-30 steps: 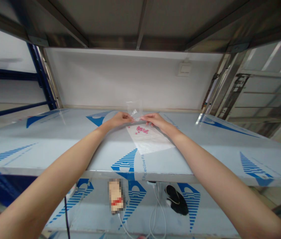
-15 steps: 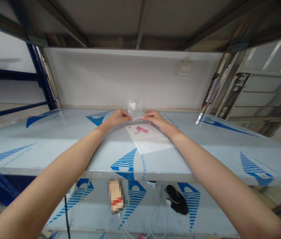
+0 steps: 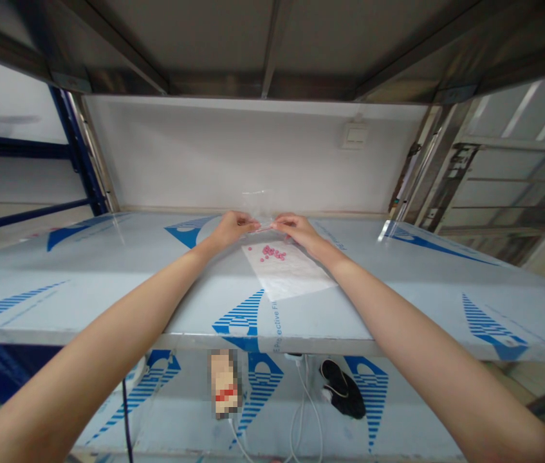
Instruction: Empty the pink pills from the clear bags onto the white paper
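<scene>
My left hand and my right hand pinch the edge of a clear plastic bag from either side, near the back of the shelf. The bag stands up thin and see-through between them, against the white wall; whether anything is in it I cannot make out. Just in front of the hands lies a white sheet, maybe paper or a flat bag. Several small pink beads or pellets sit in a loose cluster on its far part, with a single one off to the left.
The shelf is metal under blue-printed protective film, with another shelf overhead. On the lower shelf are a blurred-out phone-like object, white cables and a black item. A wall switch is behind.
The upper part of the plastic bag looks smoother and less crumpled than before. Both hands have drawn slightly closer together, still pinching its edge. The pink pieces have stayed put.
</scene>
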`<state>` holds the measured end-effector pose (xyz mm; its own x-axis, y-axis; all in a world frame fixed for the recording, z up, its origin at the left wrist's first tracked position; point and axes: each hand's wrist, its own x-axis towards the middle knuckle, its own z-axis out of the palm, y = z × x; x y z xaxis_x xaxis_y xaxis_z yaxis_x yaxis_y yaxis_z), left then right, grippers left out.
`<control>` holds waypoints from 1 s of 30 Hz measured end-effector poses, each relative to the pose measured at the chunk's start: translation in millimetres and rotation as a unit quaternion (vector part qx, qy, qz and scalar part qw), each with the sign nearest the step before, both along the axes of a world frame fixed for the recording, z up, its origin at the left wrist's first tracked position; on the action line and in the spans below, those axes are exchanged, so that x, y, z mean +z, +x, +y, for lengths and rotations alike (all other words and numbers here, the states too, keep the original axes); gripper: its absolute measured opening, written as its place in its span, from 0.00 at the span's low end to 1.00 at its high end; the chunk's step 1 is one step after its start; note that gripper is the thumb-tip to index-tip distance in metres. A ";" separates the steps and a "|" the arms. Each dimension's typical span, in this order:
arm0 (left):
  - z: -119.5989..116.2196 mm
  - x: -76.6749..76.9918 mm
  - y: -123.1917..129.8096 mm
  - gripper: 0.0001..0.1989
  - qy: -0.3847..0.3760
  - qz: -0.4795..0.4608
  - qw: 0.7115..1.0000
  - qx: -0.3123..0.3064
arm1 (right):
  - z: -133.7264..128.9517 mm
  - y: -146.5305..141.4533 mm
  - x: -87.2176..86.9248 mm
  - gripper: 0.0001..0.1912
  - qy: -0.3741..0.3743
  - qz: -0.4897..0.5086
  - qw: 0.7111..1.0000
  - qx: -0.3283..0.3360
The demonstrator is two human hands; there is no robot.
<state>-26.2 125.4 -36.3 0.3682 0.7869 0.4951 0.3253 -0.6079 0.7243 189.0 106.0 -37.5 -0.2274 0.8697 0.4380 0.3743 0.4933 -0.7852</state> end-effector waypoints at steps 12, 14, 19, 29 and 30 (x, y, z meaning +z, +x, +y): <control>-0.9 -1.9 5.4 0.15 0.070 0.015 0.997 0.011 | 5.5 -2.1 -7.3 0.07 -0.016 0.033 0.999 0.003; -0.5 -1.4 4.8 0.15 0.071 0.019 0.997 0.027 | 6.2 -2.6 -7.4 0.07 -0.016 0.041 0.999 -0.006; -2.3 0.7 4.4 0.12 0.089 0.035 0.995 0.038 | 0.6 -4.3 -6.5 0.07 -0.023 0.040 0.999 -0.005; -6.5 1.6 6.8 0.13 0.085 0.047 0.993 0.065 | 1.4 -4.0 -5.6 0.08 -0.013 0.017 1.000 -0.014; -6.9 1.8 7.0 0.12 0.086 0.049 0.993 0.067 | 1.7 -4.0 -5.6 0.08 -0.008 0.018 1.000 -0.009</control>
